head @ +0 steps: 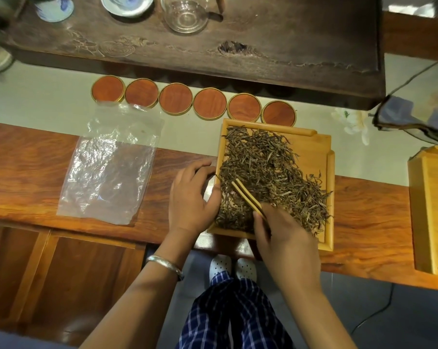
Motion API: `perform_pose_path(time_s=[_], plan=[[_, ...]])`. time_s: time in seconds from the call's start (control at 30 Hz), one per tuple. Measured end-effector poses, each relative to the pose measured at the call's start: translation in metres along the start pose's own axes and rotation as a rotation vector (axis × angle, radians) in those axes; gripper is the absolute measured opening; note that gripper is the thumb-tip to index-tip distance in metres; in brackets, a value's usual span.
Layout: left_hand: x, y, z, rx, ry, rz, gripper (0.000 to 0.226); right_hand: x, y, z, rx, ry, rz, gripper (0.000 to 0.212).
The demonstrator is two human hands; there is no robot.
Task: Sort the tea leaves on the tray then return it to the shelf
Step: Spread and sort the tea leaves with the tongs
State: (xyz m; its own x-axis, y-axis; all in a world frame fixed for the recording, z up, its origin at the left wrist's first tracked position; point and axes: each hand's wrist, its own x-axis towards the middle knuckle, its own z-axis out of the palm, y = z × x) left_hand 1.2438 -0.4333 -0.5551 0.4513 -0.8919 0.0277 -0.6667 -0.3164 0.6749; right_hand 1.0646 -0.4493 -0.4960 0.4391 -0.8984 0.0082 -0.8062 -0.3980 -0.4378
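A light bamboo tray (pixel 313 152) lies on the wooden counter, covered with a spread of dark dried tea leaves (pixel 265 167). My right hand (pixel 281 227) is over the tray's near edge, shut on bamboo tweezers (pixel 247 196) whose tips point up-left into the leaves. My left hand (pixel 191 197) rests at the tray's left edge, fingers curled against the rim and thumb touching the leaves.
A crumpled clear plastic bag (pixel 109 167) lies to the left. Several round wooden coasters (pixel 192 100) line up behind the tray. A dark carved tea table (pixel 288 51) holds cups and a glass pitcher (pixel 185 13). A bamboo box (pixel 432 210) stands at right.
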Motion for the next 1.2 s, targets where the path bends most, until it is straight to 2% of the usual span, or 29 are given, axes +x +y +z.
perform_pose_path(time_s=[0.27, 0.53, 0.7, 0.8, 0.93, 1.07, 1.2], plan=[[0.001, -0.001, 0.001, 0.001, 0.013, 0.01, 0.038, 0.005, -0.007, 0.0, 0.016, 0.016, 0.028, 0.025], [0.0, 0.0, 0.0, -0.003, 0.014, 0.016, 0.037, 0.014, -0.018, 0.011, 0.008, -0.092, 0.037, 0.032], [0.0, 0.002, -0.002, -0.012, 0.014, 0.01, 0.037, 0.009, -0.022, 0.005, 0.01, -0.019, 0.046, 0.022], [0.0, 0.003, -0.003, -0.013, 0.01, 0.005, 0.04, 0.014, -0.03, 0.006, -0.004, -0.013, 0.007, 0.024], [0.0, 0.004, -0.003, -0.014, 0.003, 0.005, 0.04, 0.013, -0.029, 0.007, -0.015, -0.093, 0.027, 0.031], [0.001, 0.003, -0.003, -0.016, 0.008, 0.015, 0.04, -0.007, -0.006, -0.007, 0.068, 0.014, 0.041, 0.023], [0.001, 0.002, -0.003, -0.008, 0.004, 0.016, 0.042, -0.017, 0.018, -0.019, 0.045, 0.093, 0.101, 0.024]])
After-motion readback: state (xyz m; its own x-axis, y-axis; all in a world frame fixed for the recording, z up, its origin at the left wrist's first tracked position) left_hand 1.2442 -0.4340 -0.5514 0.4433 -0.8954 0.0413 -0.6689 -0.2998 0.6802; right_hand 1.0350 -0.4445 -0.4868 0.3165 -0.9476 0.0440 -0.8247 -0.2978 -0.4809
